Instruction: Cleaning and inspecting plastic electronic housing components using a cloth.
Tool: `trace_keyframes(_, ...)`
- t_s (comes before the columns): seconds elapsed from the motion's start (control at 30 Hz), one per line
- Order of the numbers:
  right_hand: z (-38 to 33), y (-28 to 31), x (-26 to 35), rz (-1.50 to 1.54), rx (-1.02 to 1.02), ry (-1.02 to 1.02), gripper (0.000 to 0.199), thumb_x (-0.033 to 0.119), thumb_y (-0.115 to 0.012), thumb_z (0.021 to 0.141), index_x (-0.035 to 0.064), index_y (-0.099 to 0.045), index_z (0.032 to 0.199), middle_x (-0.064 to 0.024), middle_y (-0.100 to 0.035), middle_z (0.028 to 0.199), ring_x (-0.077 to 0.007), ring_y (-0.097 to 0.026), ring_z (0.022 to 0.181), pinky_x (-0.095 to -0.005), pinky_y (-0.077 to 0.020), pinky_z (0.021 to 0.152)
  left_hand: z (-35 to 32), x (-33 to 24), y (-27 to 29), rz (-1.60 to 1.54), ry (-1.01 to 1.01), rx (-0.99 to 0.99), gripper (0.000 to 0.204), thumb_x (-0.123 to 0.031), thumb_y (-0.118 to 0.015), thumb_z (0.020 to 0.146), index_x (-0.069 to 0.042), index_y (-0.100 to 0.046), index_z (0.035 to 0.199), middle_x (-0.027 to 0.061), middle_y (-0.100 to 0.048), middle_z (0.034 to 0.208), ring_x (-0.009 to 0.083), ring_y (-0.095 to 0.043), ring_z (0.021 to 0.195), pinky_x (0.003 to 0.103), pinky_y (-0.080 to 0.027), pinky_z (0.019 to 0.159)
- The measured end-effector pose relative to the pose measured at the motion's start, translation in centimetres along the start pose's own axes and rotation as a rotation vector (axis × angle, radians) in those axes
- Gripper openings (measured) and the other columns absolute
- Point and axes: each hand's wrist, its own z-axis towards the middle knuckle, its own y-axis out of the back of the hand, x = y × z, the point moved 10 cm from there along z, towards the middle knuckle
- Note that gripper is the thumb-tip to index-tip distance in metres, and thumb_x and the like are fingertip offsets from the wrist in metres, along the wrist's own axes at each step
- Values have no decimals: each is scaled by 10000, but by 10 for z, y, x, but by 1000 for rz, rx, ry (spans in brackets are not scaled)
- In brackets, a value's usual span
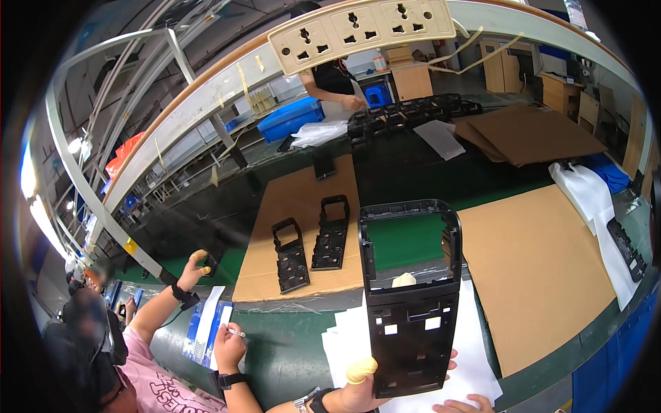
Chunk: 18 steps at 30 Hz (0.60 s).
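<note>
The left hand (358, 389) grips a black plastic frame (411, 296) upright by its lower edge above white sheets (475, 358) on the green bench (289, 358), while the right hand (465, 405) lies flat and loose on the sheets just beneath it.

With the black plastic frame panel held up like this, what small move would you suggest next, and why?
Probably lower the black plastic frame panel onto the white sheets beneath it. The left hand alone grips its bottom edge, the right hand lies flat on the sheets, and the panel stands upright, unsupported above.
</note>
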Motion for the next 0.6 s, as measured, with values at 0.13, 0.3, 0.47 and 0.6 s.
trace_keyframes(0.13,-1,0,2,-1,3,-2,543,390,-558,754,237,-472,1268,-115,-448,1280,-277,-429,1161,-513,-272,934,-2,0,0,-1,2,12,1148,-764,-551,603,16,-178,1358,276,-355,1296,366,-406,1194,494,-348,993)
trace_keyframes(0.3,0,-5,-3,-9,-16,-2,565,383,-582,727,258,-474,1267,-88,-444,1286,-258,-420,1166,-505,-270,937,0,-18,-7,-59,17,-15,1064,-802,-358,686,-10,-169,1371,253,-319,1333,394,-349,1229,505,-308,1017)
trace_keyframes(0.47,-2,-9,-7,-53,2,-25,573,402,-584,701,286,-490,1254,-61,-438,1288,-241,-420,1161,-510,-270,940,4,-61,17,-310,-237,7,894,-652,-453,780,-13,-223,1361,239,-336,1329,402,-332,1242,456,-344,1008)
trace_keyframes(0.6,1,-10,-8,-70,-13,-26,526,425,-560,712,299,-526,1222,-57,-440,1281,-238,-425,1159,-514,-281,934,-5,-78,30,-32,-362,-54,786,-665,-192,840,-83,-229,1368,186,-382,1309,352,-368,1236,452,-363,994)
